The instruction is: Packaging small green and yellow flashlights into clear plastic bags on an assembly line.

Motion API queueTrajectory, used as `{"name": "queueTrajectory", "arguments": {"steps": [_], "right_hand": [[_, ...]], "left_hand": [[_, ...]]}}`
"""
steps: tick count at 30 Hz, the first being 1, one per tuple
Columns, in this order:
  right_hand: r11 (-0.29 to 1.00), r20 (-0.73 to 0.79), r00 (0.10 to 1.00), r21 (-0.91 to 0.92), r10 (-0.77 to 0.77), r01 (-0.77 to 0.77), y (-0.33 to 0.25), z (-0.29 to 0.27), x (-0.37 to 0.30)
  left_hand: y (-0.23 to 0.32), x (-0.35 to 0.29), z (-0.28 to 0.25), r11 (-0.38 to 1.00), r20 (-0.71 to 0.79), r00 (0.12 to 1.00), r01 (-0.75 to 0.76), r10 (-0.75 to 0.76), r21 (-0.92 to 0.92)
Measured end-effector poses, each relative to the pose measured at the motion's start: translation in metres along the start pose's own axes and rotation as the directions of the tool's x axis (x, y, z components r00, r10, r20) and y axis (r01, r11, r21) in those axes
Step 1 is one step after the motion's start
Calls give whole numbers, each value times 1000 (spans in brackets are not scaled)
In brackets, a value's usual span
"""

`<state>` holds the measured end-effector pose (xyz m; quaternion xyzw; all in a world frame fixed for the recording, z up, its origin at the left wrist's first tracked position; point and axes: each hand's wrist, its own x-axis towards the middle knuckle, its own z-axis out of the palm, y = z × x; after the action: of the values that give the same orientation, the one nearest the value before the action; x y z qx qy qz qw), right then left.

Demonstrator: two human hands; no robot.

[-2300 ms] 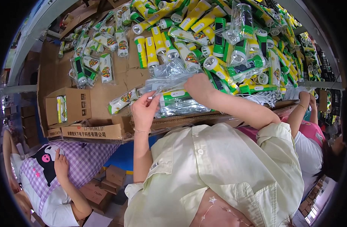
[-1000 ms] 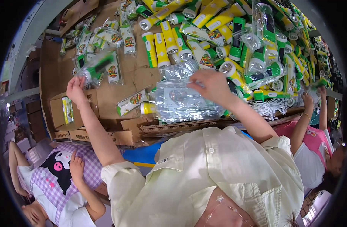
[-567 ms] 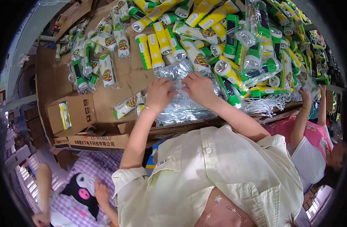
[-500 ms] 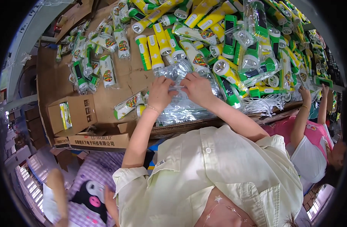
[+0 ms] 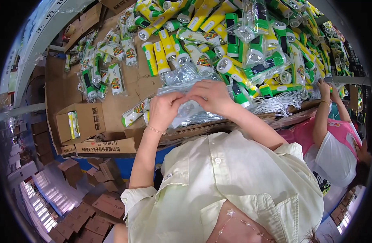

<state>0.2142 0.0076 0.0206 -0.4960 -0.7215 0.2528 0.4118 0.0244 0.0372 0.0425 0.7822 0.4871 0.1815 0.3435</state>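
pale cream short-sleeved button shirt [image 5: 234, 182], rolled cuffs, thin bracelet [image 5: 155, 130] on left wrist

Yellow-and-green flashlights [image 5: 234, 71], brown cardboard [image 5: 66, 87]

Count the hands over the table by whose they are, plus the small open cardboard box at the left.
Wearer's hands: 2, left hand and right hand, both pinching the clear bag
Co-worker's hand: 1
Small open cardboard box: 1
Total: 4
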Motion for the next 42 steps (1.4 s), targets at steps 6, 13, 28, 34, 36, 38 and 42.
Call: {"name": "queueTrajectory", "arguments": {"steps": [6, 13, 28, 34, 36, 38, 42], "right_hand": [[978, 103, 975, -57, -195, 202, -8, -17, -15], [979, 161, 971, -72, -177, 190, -13, -26, -22], [884, 452, 870, -302, -197, 357, -4, -47, -29], [869, 416, 855, -239, -311, 433, -31, -28, -5], [868, 450, 851, -267, -272, 419, -28, -26, -2], [847, 572, 808, -354, -141, 397, -17, -27, 2], [943, 828, 490, -332, 271, 39, 13, -46, 53]], "left_hand": [[10, -24, 8, 977, 112, 984, 158, -142, -146], [21, -32, 13, 988, 62, 992, 115, -109, -100], [16, -52, -3, 978, -111, 992, 87, -67, 190], [26, -44, 0, 974, -126, 990, 84, -58, 209], [11, -49, -2, 958, -98, 983, 175, -156, 228], [-1, -54, -9, 941, -229, 962, 212, -153, 262], [-51, -75, -30, 811, -385, 822, 529, -419, 248]]}}
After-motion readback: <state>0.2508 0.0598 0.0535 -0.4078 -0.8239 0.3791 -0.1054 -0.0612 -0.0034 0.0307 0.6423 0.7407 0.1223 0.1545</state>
